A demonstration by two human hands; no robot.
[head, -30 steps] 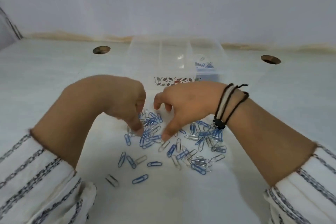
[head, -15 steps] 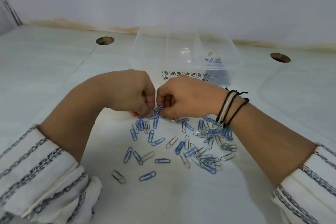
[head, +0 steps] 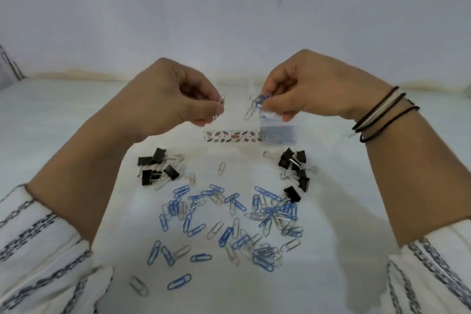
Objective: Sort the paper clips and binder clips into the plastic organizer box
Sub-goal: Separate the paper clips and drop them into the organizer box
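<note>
Both hands up over the box (head: 277, 132): left hand (head: 178, 94) pinching silver clips (head: 221, 106), right hand (head: 305, 89) pinching a blue-and-silver bunch (head: 254, 104).

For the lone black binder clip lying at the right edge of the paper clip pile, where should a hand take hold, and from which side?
Pinch the black binder clip across its black body, coming from above. It lies on the table, and its wire handles look thin and mixed in with the paper clips beside it, so the body is probably the surest hold.
</note>
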